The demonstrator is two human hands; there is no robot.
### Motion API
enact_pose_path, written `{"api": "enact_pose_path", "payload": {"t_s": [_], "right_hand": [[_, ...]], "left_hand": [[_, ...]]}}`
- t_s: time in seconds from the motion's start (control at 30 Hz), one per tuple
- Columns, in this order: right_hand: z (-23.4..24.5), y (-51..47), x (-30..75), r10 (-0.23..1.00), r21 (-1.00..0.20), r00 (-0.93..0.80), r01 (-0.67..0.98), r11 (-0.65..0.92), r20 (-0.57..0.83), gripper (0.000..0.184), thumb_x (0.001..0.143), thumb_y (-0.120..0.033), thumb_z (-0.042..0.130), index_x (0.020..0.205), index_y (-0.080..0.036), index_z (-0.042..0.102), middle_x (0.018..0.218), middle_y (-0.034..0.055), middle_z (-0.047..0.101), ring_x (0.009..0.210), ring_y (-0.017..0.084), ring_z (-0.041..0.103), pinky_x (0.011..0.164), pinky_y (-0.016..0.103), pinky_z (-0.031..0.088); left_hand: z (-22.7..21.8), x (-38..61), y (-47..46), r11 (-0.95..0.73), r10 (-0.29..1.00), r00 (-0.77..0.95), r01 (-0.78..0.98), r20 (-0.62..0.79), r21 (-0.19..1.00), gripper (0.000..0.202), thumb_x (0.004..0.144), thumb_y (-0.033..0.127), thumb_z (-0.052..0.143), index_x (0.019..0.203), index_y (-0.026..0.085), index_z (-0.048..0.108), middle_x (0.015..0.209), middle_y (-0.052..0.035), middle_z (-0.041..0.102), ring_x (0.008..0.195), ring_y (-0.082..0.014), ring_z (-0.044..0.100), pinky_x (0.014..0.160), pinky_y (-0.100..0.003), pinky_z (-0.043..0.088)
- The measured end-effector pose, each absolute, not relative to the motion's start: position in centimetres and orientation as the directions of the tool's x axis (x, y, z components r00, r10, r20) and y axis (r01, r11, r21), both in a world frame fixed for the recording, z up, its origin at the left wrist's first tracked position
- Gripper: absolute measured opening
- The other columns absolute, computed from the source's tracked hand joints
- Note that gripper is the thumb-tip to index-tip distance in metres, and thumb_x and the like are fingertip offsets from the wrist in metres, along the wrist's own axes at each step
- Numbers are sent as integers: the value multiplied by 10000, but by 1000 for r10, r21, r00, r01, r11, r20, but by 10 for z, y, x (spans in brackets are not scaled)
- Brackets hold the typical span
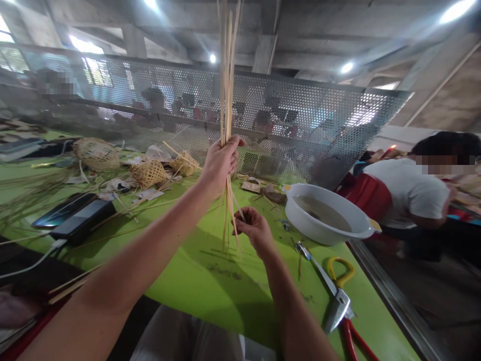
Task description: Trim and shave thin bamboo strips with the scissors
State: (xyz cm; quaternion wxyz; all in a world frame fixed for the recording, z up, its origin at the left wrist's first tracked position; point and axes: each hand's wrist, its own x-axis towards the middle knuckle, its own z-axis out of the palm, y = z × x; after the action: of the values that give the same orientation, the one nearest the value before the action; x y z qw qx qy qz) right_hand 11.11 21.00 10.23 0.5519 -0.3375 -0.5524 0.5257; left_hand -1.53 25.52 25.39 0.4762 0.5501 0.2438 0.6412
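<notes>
My left hand (224, 159) is closed round a bundle of long bamboo strips (227, 100), held upright above the green table. The strips' upper ends run out of the top of the view, and their lower ends hang beneath my fist. Just below and to the right, my right hand (253, 228) pinches the lower end of one thin strip, which slants up toward the bundle. My right fingertips are partly in shadow, close to the other hanging ends.
Right of my hands stand a white basin (319, 213) of cloudy water, scissors (340, 301) and red-handled pliers (353, 336). Left lie a power bank (84, 218), a phone (60, 208) and woven baskets (148, 173). A perforated metal screen (300, 120) borders the green table (180, 265). A person (406, 185) sits right.
</notes>
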Motion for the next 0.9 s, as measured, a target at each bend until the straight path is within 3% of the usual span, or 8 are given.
{"api": "enact_pose_path", "payload": {"t_s": [0.1, 0.2, 0.3, 0.4, 0.6, 0.8, 0.9], "right_hand": [[103, 209, 113, 948, -949, -184, -230, 215, 259, 293, 625, -334, 785, 807, -208, 592, 652, -58, 519, 572, 98, 504, 545, 257, 500], [105, 209, 121, 949, -970, -210, -111, 217, 236, 280, 697, -367, 737, 889, -201, 620, 686, -42, 549, 610, 105, 501, 574, 241, 445], [110, 209, 131, 954, -962, -133, 12, 272, 268, 290, 788, -431, 651, 955, -194, 649, 839, 5, 615, 776, 142, 545, 693, 259, 424], [115, 209, 137, 949, -950, -49, 5, 313, 312, 321, 827, -476, 595, 981, -202, 665, 933, 27, 638, 901, 178, 553, 769, 276, 409], [114, 211, 137, 944, -944, -35, -28, 328, 329, 346, 840, -516, 558, 946, -213, 688, 900, 28, 647, 870, 182, 568, 757, 280, 398], [115, 212, 138, 957, -957, 8, -23, 289, 288, 383, 830, -539, 551, 963, -210, 694, 912, 43, 670, 859, 186, 577, 756, 295, 387], [116, 212, 138, 955, -954, 15, -31, 297, 297, 378, 837, -533, 540, 958, -210, 694, 925, 46, 667, 868, 189, 575, 757, 297, 385]], "left_hand": [[249, -9, 252, -400, 885, 95, -347, 456, 848, 232, 918, 352, 511, 799, 170, 589, 497, 101, 297, 367, -36, 248, 361, -181, 217], [241, -5, 249, -396, 883, 120, -326, 453, 858, 239, 912, 370, 516, 799, 172, 587, 501, 102, 295, 372, -36, 243, 369, -182, 212], [227, -2, 248, -375, 886, 152, -320, 437, 870, 260, 910, 393, 508, 797, 173, 588, 509, 99, 310, 378, -35, 249, 373, -180, 212], [218, 1, 247, -338, 891, 192, -325, 412, 883, 277, 901, 397, 519, 762, 166, 584, 499, 100, 299, 381, -34, 247, 376, -177, 209], [230, -3, 239, -434, 848, 190, -286, 494, 854, 281, 881, 426, 537, 771, 173, 591, 516, 94, 317, 392, -33, 253, 387, -182, 206], [195, -5, 241, -307, 918, 205, -174, 339, 936, 289, 841, 432, 577, 701, 180, 578, 470, 95, 300, 375, -45, 264, 380, -199, 205], [186, -6, 244, -319, 911, 204, -201, 358, 926, 301, 825, 460, 585, 716, 179, 580, 478, 97, 289, 384, -44, 253, 388, -195, 196]]}}
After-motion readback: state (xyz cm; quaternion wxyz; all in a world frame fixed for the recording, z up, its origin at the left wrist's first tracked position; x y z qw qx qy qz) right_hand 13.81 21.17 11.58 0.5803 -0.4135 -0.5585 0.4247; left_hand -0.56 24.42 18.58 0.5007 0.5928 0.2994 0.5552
